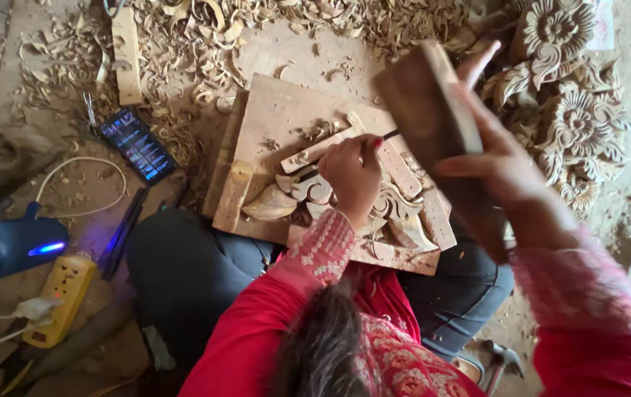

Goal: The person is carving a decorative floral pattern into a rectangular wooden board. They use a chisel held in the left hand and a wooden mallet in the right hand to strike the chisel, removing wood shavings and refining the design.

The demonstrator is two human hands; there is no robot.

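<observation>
A square wooden board rests on my lap, with a partly carved floral wood piece lying on it. My left hand is closed around a thin dark chisel whose tip is set into the carving. My right hand grips a thick wooden mallet block, raised above and to the right of the chisel. My sleeves are red and pink.
Wood shavings cover the floor at the top. Finished carved flower pieces lie at the right. A phone, a blue device, a yellow power strip with white cables and a hammer lie around my legs.
</observation>
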